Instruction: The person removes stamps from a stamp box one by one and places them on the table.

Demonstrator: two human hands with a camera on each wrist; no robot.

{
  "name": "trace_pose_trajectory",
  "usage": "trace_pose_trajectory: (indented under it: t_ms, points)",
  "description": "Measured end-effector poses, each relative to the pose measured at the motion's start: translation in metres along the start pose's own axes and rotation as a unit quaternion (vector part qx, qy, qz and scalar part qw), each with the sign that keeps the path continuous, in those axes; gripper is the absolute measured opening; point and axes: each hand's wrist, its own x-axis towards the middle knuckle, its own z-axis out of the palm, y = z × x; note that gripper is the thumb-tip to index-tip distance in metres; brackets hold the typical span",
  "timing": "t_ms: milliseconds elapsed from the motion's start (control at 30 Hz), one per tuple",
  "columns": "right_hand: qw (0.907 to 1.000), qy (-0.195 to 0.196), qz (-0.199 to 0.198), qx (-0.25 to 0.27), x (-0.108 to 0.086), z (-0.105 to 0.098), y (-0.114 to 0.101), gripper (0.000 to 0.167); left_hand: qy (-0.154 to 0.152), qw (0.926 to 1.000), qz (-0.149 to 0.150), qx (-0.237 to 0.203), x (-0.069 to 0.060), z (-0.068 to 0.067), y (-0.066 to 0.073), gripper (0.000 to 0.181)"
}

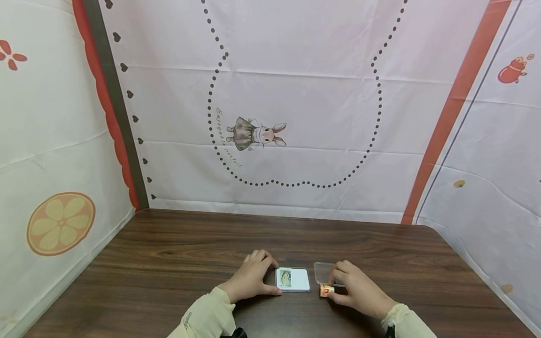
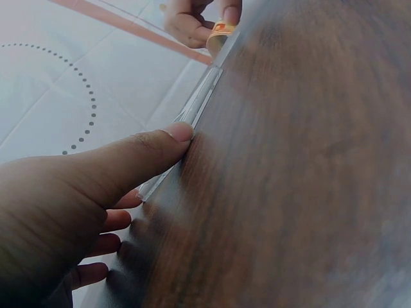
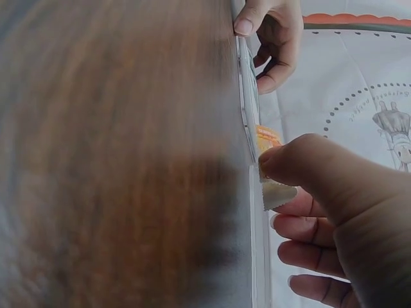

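A pale cloth printed with a rabbit hangs behind the wooden table.

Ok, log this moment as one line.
left hand: holds white case; right hand: pinches orange packet; clear plastic piece: on table

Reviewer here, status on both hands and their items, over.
Left hand grips flat case at one end. Right hand pinches orange packet. Clear plastic piece beside packet, partly hidden by right hand.

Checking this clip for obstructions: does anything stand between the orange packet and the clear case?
Nothing visible does: only a narrow strip of tabletop separates the orange packet from the clear case. The clear lid lies just beyond the packet, off the direct line.
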Motion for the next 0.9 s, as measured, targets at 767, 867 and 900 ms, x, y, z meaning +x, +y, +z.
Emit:
trace_pose_trajectory:
  t_ms: [767,867,900]
  points:
    - [0.9992,-0.039,0.009,0.003,-0.0055,-0.0006,-0.0012,0.015,0.0,1.0,0.004,-0.003,0.0008,0.0002,0.0011,0.057]
    - [0.9995,-0.03,0.002,-0.003,-0.0058,-0.0001,-0.0018,0.015,-0.002,1.0,0.002,-0.001,0.0007,0.0001,0.0007,0.057]
    - [0.9996,-0.028,0.0,-0.005,-0.0056,-0.0001,-0.0022,0.015,-0.002,1.0,0.001,0.001,0.0007,0.0001,0.0003,0.057]
